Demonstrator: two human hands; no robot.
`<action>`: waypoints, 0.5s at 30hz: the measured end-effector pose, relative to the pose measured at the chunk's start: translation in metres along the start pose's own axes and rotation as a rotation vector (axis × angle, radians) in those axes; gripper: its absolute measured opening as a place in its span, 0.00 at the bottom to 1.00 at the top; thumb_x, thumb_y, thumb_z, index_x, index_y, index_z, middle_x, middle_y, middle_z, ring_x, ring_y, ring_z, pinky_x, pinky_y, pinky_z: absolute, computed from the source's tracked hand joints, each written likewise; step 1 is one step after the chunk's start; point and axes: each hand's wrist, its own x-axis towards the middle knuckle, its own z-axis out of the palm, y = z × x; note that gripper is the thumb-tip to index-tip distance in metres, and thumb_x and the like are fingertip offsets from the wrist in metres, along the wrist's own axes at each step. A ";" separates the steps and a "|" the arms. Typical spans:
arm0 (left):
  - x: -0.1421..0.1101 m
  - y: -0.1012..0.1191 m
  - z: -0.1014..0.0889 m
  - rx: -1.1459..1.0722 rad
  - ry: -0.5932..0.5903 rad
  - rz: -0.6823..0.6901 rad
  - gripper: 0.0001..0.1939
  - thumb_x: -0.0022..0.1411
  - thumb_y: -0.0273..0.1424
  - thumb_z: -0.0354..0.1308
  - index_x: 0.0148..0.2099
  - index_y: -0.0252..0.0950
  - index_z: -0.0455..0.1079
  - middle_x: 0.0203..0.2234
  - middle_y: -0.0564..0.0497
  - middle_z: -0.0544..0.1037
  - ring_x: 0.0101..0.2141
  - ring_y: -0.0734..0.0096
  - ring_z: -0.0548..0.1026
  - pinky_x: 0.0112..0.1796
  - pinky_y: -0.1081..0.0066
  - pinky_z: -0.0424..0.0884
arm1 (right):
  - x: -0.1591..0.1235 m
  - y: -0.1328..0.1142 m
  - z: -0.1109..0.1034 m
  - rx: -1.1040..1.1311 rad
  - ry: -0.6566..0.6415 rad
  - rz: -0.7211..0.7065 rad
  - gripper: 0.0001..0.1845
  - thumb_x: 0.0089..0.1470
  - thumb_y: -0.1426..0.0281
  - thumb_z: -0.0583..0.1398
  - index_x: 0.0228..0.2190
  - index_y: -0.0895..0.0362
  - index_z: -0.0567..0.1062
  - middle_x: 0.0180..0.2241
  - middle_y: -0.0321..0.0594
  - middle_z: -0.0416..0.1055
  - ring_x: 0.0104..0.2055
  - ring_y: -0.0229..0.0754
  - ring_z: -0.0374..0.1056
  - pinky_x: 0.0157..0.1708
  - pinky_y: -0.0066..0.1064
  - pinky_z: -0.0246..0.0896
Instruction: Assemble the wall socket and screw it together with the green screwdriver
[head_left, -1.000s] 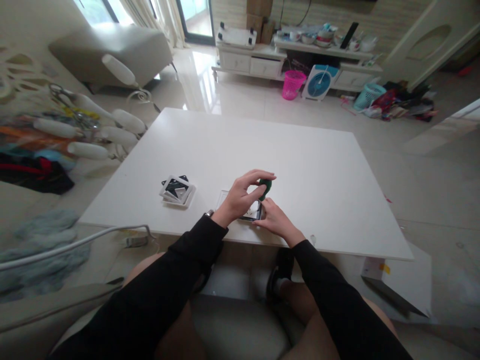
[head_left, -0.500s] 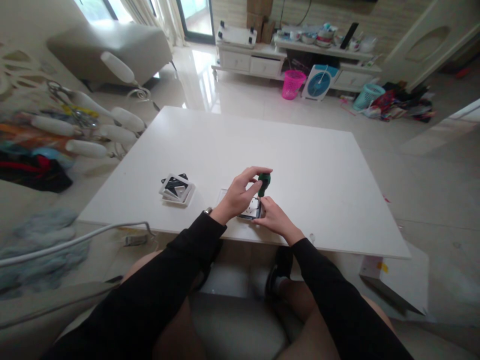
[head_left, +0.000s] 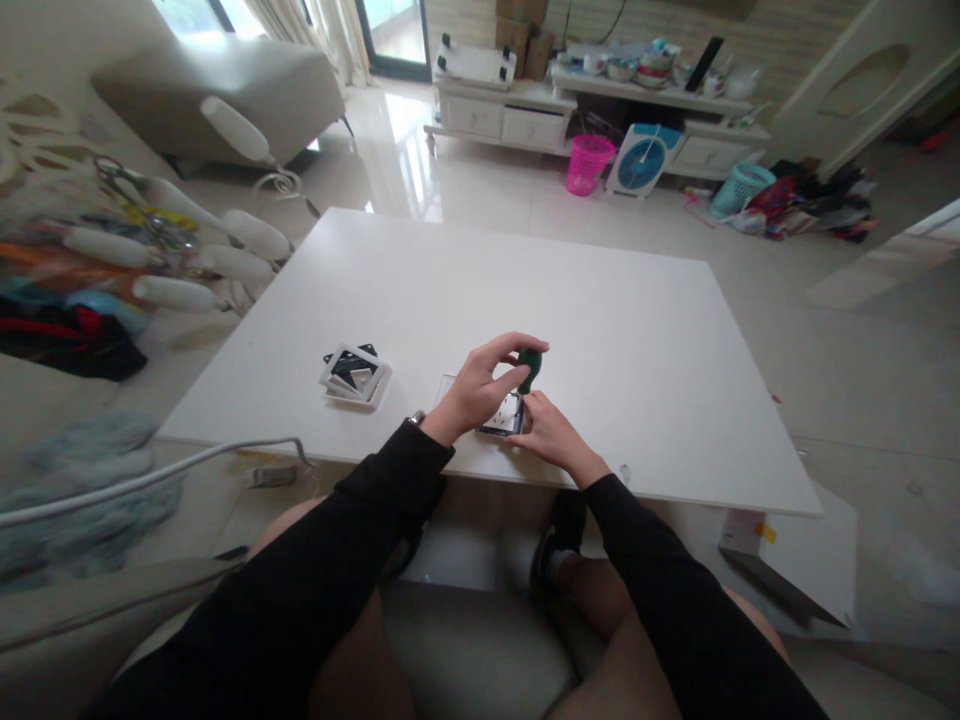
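My left hand (head_left: 484, 385) is closed round the green handle of a screwdriver (head_left: 529, 368), which stands roughly upright over the right edge of a wall socket (head_left: 500, 414). The socket has a white slotted face and a dark frame, and lies on the white table near its front edge. My right hand (head_left: 551, 430) grips the socket's right side between thumb and fingers, close to the screwdriver's lower end. The screwdriver's tip is hidden by my fingers. Partly behind my left wrist lies a pale, flat piece (head_left: 445, 386), its kind unclear.
On the table (head_left: 637, 330), left of my hands, sits a stack of white and black socket frames (head_left: 356, 376). A small clear item (head_left: 625, 472) lies by the front edge at right. Lamp arms (head_left: 247, 235) reach in beside the table's left edge.
The view has shifted slightly. My left fingers have moved a little around the screwdriver handle; my right hand keeps its hold on the socket.
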 end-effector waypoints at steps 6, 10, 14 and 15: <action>0.000 0.000 0.002 0.084 0.085 0.048 0.11 0.60 0.30 0.69 0.46 0.39 0.77 0.43 0.49 0.74 0.43 0.71 0.76 0.42 0.69 0.79 | 0.001 0.000 0.000 0.002 -0.001 -0.015 0.32 0.46 0.68 0.74 0.50 0.56 0.70 0.48 0.45 0.69 0.52 0.52 0.67 0.54 0.46 0.67; 0.000 -0.001 0.003 0.016 0.047 0.012 0.15 0.64 0.22 0.59 0.51 0.40 0.77 0.45 0.48 0.77 0.47 0.69 0.77 0.46 0.68 0.79 | 0.000 0.000 -0.001 -0.025 -0.009 0.002 0.27 0.46 0.68 0.74 0.45 0.57 0.71 0.44 0.44 0.69 0.47 0.51 0.67 0.51 0.44 0.68; 0.000 -0.001 0.002 0.009 -0.010 0.001 0.21 0.66 0.21 0.54 0.57 0.41 0.75 0.51 0.46 0.80 0.50 0.68 0.78 0.48 0.66 0.78 | 0.000 0.001 -0.001 -0.025 -0.009 -0.002 0.28 0.46 0.67 0.74 0.46 0.56 0.71 0.45 0.44 0.69 0.47 0.50 0.67 0.50 0.43 0.68; 0.000 0.000 0.002 0.010 -0.009 -0.003 0.19 0.66 0.22 0.56 0.57 0.40 0.75 0.51 0.46 0.80 0.49 0.67 0.78 0.48 0.66 0.78 | 0.001 0.001 0.000 -0.018 -0.009 -0.003 0.28 0.46 0.67 0.74 0.46 0.56 0.71 0.45 0.44 0.69 0.48 0.51 0.67 0.50 0.44 0.68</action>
